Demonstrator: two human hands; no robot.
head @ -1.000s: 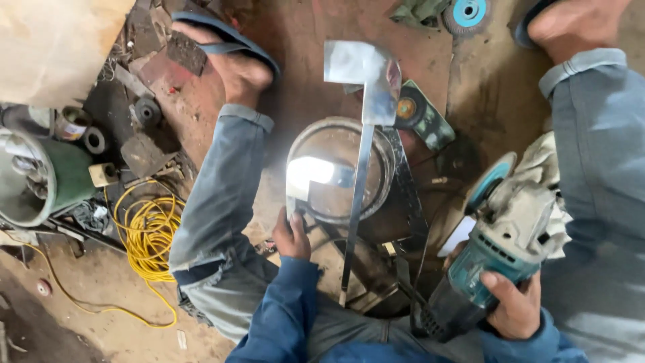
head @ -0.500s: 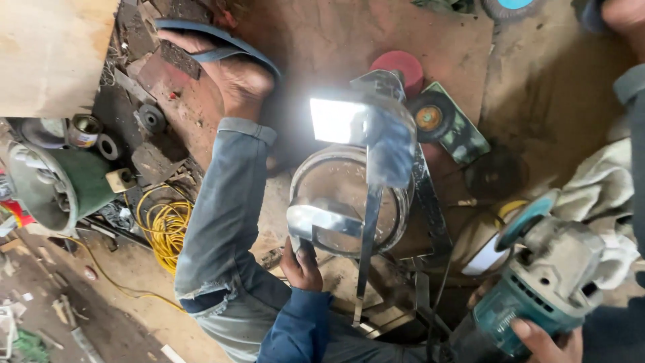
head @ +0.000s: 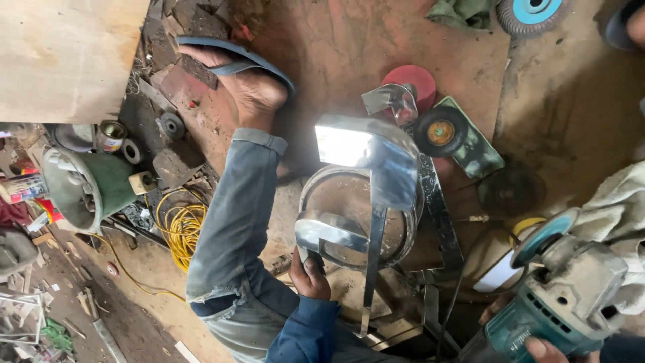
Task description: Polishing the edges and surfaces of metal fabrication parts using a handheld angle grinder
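Left hand (head: 309, 272) fingers grip shiny metal frame (head: 366, 195); right hand (head: 541, 348) holds grinder (head: 561, 296) just beside frame. Loose grip, disc could kick frame.

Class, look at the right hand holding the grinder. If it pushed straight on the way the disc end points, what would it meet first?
Probably the yellow-rimmed round thing just beyond the grinder in the right hand, though depth is hard to judge.

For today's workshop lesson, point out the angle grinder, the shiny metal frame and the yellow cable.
angle grinder (head: 561, 302), head view, grey gear housing.
shiny metal frame (head: 371, 165), head view, bright bent top.
yellow cable (head: 180, 225), head view, coil's middle.
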